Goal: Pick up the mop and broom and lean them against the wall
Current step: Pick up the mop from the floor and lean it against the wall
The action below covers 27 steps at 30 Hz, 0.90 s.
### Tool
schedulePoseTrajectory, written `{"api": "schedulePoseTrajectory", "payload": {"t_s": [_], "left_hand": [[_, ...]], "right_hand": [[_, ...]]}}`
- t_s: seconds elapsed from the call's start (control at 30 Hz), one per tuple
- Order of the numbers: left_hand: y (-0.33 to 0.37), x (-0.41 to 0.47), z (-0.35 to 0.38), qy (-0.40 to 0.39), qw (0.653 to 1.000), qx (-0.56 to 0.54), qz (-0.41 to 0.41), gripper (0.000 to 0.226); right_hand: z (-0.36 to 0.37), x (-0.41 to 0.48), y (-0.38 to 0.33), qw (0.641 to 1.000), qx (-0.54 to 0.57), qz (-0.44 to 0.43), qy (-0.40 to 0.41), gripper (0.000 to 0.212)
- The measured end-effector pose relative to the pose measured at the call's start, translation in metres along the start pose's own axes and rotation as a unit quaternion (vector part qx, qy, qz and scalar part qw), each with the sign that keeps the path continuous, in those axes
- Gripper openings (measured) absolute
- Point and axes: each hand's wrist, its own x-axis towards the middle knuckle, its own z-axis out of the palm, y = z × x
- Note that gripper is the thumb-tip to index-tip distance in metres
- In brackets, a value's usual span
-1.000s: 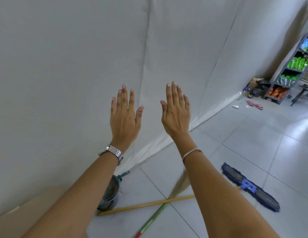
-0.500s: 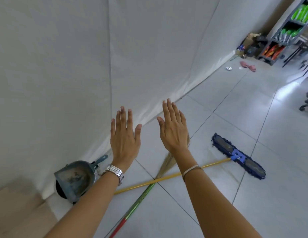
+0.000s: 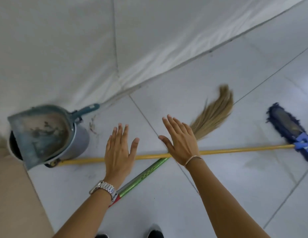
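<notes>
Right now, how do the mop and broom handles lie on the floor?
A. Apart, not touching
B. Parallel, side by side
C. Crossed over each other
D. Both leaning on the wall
C: the yellow mop handle and green broom handle cross beneath the open right hand.

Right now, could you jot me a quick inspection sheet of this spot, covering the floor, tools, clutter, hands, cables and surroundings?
Surface: pale tiled floor, some debris near the bin.
Job's things: mop and broom lie flat, handles crossed; neither leans on the wall.
Clutter: dustpan sits on a bin by the wall.
Hands: left hand and right hand open, spread above the handles, holding nothing.
Cables: nothing seen.
Surroundings: shoe tips at the bottom edge.
</notes>
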Motion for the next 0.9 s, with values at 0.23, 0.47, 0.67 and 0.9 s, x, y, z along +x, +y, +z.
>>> {"api": "schedulePoseTrajectory", "payload": {"t_s": [0.23,0.47,0.67,0.9], "left_hand": [[-0.088,0.003,0.136,0.066,0.887,-0.380,-0.256,0.066],[-0.180,0.011,0.221,0.161,0.665,-0.517,-0.514,0.083],[-0.211,0.025,0.240,0.104,0.619,-0.615,-0.477,0.060],[-0.169,-0.015,0.206,0.178,0.537,-0.648,-0.510,0.049]], "right_hand": [[0.172,0.010,0.016,0.994,0.079,0.003,-0.069,0.054],[0.291,0.031,0.029,0.977,0.060,-0.014,-0.205,0.059],[0.329,0.042,0.024,0.957,0.041,-0.003,-0.286,0.048],[0.282,0.019,0.014,0.933,0.086,0.029,-0.348,0.037]]}}
